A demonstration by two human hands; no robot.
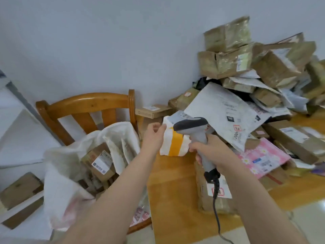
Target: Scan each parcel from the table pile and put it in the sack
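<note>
Two bare hands are working over one wooden table [173, 194]. The left hand [154, 138] is pinching the upper left edge of one white parcel [173, 146], which is banded with a single strip of orange tape, between thumb and curled fingers. It is holding the parcel up over the table's left end, between the sack and the pile. The right hand [212, 152] is wrapping its fingers tightly round the handle of one grey scanner [192, 126], whose head is overlapping the parcel's upper right side. One dark cable [216, 206] is hanging from the handle's base. One white sack [58, 175] is gaping open on one wooden chair [86, 101] to the left, with at least one labelled brown box [102, 162] showing inside. To the right, the pile [246, 67] is leaning against the wall. It is mostly brown taped boxes, too blurred and overlapped to count, with one large white mailer [223, 110] sliding down its front and one pink flowered mailer [262, 155] lying lower down.
</note>
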